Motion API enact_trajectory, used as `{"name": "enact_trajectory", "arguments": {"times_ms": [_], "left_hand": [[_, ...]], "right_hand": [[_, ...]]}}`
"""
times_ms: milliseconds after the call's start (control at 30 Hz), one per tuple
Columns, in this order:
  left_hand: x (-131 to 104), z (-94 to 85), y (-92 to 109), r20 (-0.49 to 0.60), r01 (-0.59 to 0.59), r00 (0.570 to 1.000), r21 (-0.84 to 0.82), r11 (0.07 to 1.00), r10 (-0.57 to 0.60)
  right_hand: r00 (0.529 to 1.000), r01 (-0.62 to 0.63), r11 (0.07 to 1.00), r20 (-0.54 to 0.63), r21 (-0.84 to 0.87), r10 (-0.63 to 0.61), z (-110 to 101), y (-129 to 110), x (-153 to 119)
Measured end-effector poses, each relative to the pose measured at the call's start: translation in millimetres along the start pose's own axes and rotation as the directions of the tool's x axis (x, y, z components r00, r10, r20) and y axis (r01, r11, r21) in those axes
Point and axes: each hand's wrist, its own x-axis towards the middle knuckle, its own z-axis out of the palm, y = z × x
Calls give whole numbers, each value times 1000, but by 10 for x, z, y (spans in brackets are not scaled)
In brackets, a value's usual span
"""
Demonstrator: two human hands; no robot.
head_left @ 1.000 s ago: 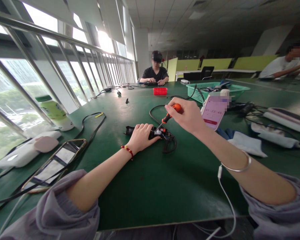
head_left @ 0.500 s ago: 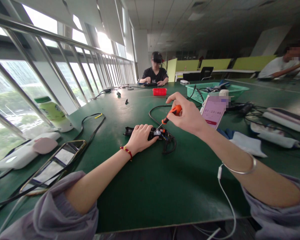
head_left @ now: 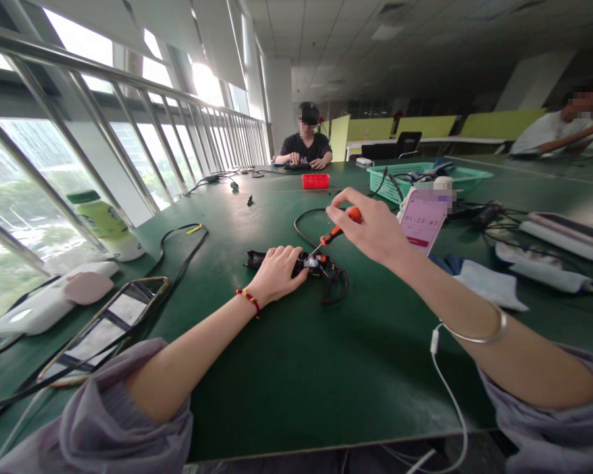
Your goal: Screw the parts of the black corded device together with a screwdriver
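My left hand (head_left: 279,273) is wrapped over a black elongated device (head_left: 257,259) lying on the green table, its fingers covering much of the casing. At the right end the housing is open, showing a white part (head_left: 310,263), an orange part and thin wires. My right hand (head_left: 368,227) grips a screwdriver (head_left: 337,227) with an orange and black handle, held at a slant. Its metal shaft points down to the left, and the tip meets the exposed parts near the white piece; exact contact is too small to tell. A black cable (head_left: 346,283) loops beside the device.
A phone showing a timer (head_left: 422,220) leans behind my right hand, before a green basket (head_left: 388,187). A red tray (head_left: 315,181) stands farther back. Left are a bottle (head_left: 103,227), a phone (head_left: 111,326) and a strap. A co-worker (head_left: 306,141) sits opposite.
My right hand has shifted its fingers on the screwdriver handle and turned slightly; the tip stays at about the same spot. My left hand has barely moved.
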Motion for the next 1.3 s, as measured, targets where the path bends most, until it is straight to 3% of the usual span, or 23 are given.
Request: {"name": "enact_trajectory", "arguments": {"times_ms": [67,200,367,533,667,833,967,1133,1300], "left_hand": [[1,3,-11,10,-11,1000,4,1000,11],[3,7,-25,25,-25,999,26,999,24],[10,10,-22,34,-29,999,58,998,27],[13,-2,-8,34,-20,999,56,998,18],[4,-12,0,34,-18,999,49,999,16],[4,-3,-13,33,-23,999,34,999,22],[8,-6,-9,35,-23,999,35,999,22],[14,-6,-4,43,-29,999,48,998,27],[14,-11,-5,54,-25,998,74,997,21]], "right_hand": [[1000,13,1000,1,-18,-13,-6,-3,0],[999,38,994,30,103,-41,-17,-23,-10],[999,-6,1000,36,22,5,-3,-30,-9],[1000,14,992,-6,122,-13,19,-8,1],[1000,-18,997,-20,76,20,33,18,3],[1000,-1,984,13,176,-1,43,30,-1],[999,-45,990,25,131,42,38,-5,-12],[999,4,981,42,192,-12,28,-20,-17],[999,-17,992,46,127,11,43,-16,-21]]}}
